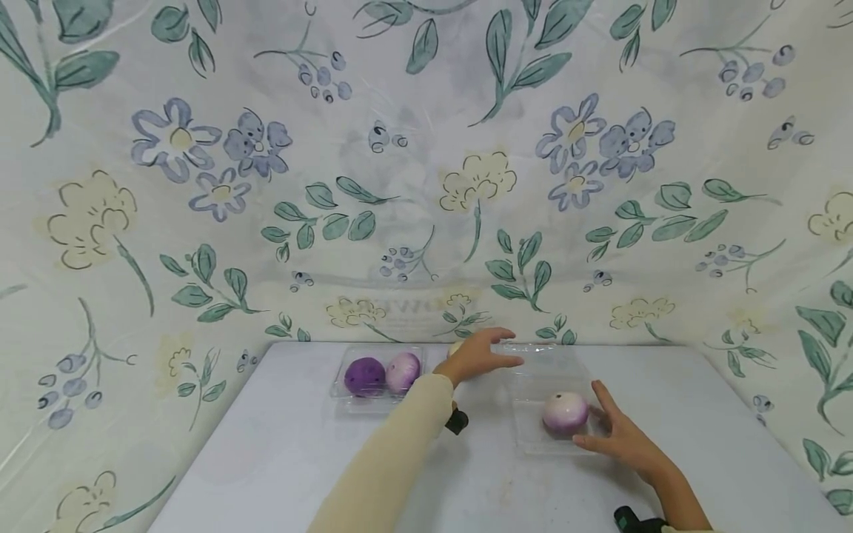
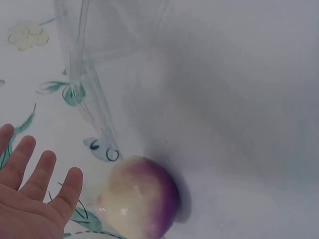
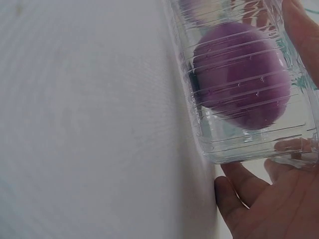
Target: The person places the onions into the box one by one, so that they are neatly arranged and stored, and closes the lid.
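Note:
My left hand (image 1: 476, 357) reaches across above the back of the table, fingers spread and nothing in them. Beside it, on the tabletop, lies a cream-and-purple onion (image 2: 142, 199), mostly hidden behind the hand in the head view. A clear plastic clamshell box (image 1: 529, 446) stands front right with its lid (image 1: 549, 360) raised toward the back. Inside sits a white-and-purple onion (image 1: 566, 411), seen through the ribbed wall in the right wrist view. My right hand (image 1: 626, 437) is at the box's right end, thumb and fingers spread apart along its wall.
Another clear box (image 1: 360, 406) at the back left holds a dark purple round vegetable (image 1: 363, 377) and a pinkish-purple onion (image 1: 403, 371). A flower-patterned cloth (image 1: 413, 185) hangs right behind the white table (image 1: 266, 474). My left sleeve crosses the middle.

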`<act>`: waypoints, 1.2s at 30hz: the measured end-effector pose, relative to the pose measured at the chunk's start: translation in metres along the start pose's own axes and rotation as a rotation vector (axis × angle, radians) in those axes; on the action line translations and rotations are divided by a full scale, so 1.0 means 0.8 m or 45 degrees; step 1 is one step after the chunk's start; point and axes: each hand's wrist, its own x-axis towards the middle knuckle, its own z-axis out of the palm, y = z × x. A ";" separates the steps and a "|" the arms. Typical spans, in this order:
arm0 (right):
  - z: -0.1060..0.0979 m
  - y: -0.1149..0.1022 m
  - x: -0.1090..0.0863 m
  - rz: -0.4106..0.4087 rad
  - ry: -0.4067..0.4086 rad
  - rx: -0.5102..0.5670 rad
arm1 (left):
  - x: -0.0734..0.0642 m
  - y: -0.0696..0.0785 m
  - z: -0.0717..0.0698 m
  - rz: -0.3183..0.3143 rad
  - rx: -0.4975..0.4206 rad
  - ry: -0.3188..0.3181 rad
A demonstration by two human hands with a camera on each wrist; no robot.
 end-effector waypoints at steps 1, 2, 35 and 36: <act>0.000 0.000 0.000 0.002 0.001 -0.001 | 0.000 -0.002 -0.002 -0.007 0.011 0.004; 0.000 0.001 0.000 0.001 0.003 -0.005 | -0.001 -0.004 -0.004 -0.010 0.019 0.009; -0.001 -0.001 0.001 0.005 0.022 -0.023 | 0.004 -0.047 -0.011 -0.220 0.093 0.211; -0.001 0.000 0.001 0.004 0.021 -0.019 | 0.005 -0.048 -0.010 -0.234 0.096 0.214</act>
